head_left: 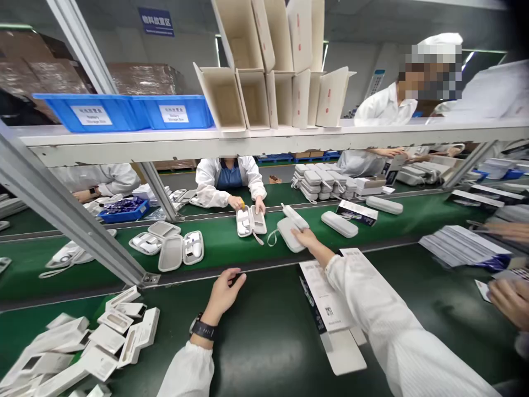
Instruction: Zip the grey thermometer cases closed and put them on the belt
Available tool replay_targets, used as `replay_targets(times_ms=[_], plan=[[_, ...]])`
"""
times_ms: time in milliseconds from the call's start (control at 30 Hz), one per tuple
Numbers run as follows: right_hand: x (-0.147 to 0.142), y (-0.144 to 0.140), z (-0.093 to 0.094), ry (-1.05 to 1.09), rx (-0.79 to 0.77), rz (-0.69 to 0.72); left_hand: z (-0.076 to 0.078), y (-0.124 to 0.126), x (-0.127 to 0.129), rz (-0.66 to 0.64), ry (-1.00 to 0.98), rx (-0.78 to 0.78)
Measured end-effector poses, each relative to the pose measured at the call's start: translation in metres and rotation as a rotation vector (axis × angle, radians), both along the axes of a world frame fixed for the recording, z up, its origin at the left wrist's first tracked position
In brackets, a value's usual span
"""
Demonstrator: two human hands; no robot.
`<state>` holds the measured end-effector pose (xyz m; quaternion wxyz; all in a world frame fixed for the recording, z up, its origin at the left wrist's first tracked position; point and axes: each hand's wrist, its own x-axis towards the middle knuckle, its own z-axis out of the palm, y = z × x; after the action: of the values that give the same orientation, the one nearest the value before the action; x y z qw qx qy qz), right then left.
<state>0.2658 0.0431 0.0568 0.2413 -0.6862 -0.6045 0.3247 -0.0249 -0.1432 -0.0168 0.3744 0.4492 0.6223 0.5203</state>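
My right hand point(308, 239) reaches over the green conveyor belt, its fingers closed on the near right edge of a light grey zip case point(288, 236) with a wrist strap. A second, slimmer grey case point(296, 216) lies against it on the far side. My left hand point(225, 292) hovers above the dark green worktop, fingers apart and holding nothing. Under my right forearm lies a white flat-opened printed carton point(326, 300) with its flap towards me; my sleeve hides part of it.
Small white boxes point(105, 339) are heaped at lower left. Open cases point(171, 253) sit on the belt. Opposite, a co-worker's hands point(259, 205) are at another open case. A shelf point(165, 149) crosses overhead, with a metal post point(74, 215) at left. Another person's hand point(510, 300) is at right.
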Motion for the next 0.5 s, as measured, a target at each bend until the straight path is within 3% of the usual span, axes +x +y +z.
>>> replay_targets(times_ms=[100, 167, 300, 400, 500], plan=[[0.0, 0.012, 0.001, -0.102, 0.08, 0.018, 0.0, 0.014, -0.05, 0.254, 0.089, 0.023], [-0.016, 0.006, -0.001, -0.128, 0.167, 0.071, 0.005, 0.024, -0.088, 0.443, 0.168, 0.015], [-0.099, -0.018, -0.017, -0.055, 0.231, 0.402, 0.018, 0.04, -0.146, 0.714, 0.253, -0.059], [-0.186, -0.028, -0.037, -0.004, 0.165, 0.574, 0.024, 0.049, -0.158, 0.748, 0.219, -0.107], [-0.255, -0.027, -0.057, 0.04, 0.031, 0.605, 0.023, 0.062, -0.144, 0.644, 0.172, -0.029]])
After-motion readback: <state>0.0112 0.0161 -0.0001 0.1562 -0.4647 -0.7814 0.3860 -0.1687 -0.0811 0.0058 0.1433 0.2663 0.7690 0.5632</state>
